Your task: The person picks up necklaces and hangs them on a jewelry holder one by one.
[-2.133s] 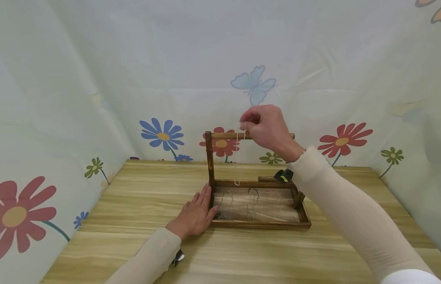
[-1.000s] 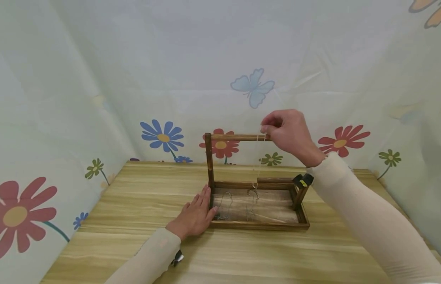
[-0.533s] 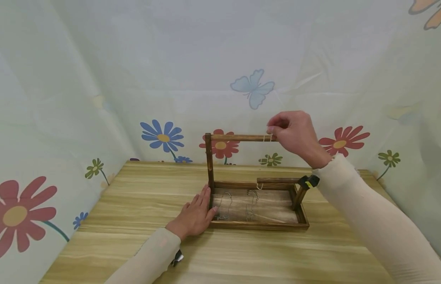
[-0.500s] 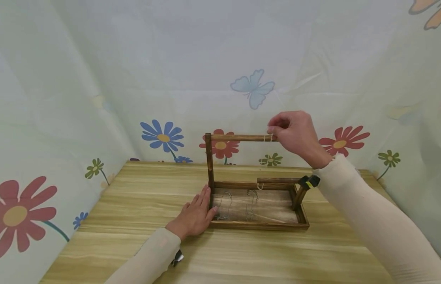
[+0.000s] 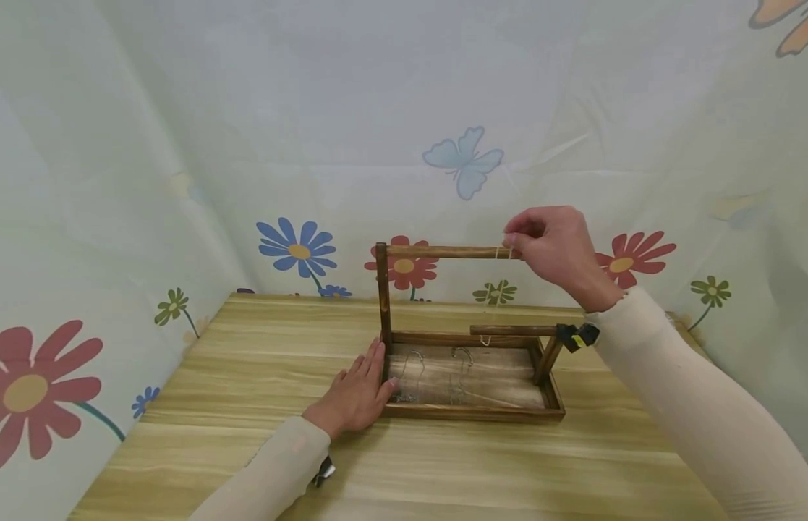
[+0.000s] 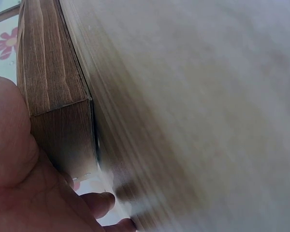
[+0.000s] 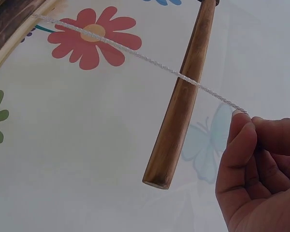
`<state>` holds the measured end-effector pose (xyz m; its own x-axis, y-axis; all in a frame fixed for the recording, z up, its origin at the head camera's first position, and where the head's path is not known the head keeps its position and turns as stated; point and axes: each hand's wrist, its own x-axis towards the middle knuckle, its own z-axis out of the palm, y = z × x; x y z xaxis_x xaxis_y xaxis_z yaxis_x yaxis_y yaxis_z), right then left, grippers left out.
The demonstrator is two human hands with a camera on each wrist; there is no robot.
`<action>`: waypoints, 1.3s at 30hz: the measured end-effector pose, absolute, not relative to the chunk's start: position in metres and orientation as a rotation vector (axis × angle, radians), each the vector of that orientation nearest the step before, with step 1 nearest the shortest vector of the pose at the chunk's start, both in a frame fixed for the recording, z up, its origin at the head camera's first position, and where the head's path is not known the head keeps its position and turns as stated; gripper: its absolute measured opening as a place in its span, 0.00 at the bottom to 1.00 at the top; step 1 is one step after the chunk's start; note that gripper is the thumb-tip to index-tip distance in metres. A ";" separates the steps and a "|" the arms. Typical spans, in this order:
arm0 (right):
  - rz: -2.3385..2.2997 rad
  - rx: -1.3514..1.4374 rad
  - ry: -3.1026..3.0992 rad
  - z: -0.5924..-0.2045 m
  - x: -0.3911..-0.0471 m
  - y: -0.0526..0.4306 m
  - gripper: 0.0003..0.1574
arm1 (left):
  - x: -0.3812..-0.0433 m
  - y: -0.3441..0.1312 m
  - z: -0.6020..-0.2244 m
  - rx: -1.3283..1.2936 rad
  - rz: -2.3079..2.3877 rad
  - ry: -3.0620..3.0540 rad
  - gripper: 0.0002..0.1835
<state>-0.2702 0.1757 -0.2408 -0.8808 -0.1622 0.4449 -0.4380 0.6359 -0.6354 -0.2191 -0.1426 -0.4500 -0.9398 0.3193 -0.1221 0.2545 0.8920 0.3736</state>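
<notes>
My right hand (image 5: pixel 556 246) pinches a thin silver necklace (image 7: pixel 152 61) between thumb and forefinger, just above the upper bar (image 5: pixel 436 252) of a dark wooden jewelry stand. In the head view the necklace hangs as a long narrow loop past that bar, its lower end near the shorter lower bar (image 5: pixel 508 330). The right wrist view has its twisted strand crossing the bar. Flat against the left end of the stand's tray (image 5: pixel 469 412), my left hand (image 5: pixel 354 394) rests with extended fingers, thumb at the rim. Its wrist view shows the tray corner (image 6: pixel 58 106) beside the palm.
Two more thin chains, one on the left (image 5: pixel 413 356) and one near the middle (image 5: pixel 464 354), lie on the tray floor. A left post (image 5: pixel 383 289) carries the upper bar. Behind the wood-grain table (image 5: pixel 280 340) hangs a flowered backdrop (image 5: pixel 351 130).
My right hand has moved rightward along the upper bar, carrying the necklace from near its middle toward its free right end. The left hand has stayed against the tray.
</notes>
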 end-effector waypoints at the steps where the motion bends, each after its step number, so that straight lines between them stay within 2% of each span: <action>1: 1.108 0.478 -2.512 -0.241 -0.270 0.177 0.10 | -0.219 -0.143 -0.450 0.440 0.531 2.879 0.39; 20: 1.060 0.391 -2.511 -0.243 -0.269 0.195 0.08 | -0.222 -0.143 -0.448 0.440 0.524 2.883 0.39; 39: 1.056 0.281 -2.567 -0.241 -0.266 0.216 0.10 | -0.219 -0.142 -0.450 0.437 0.536 2.871 0.40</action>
<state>-0.2664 0.2157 -0.2413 -0.9190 -0.0493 0.3911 -0.3103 0.7025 -0.6405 -0.2192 -0.1420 -0.4496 -0.9390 0.3188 -0.1288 0.2509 0.8915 0.3772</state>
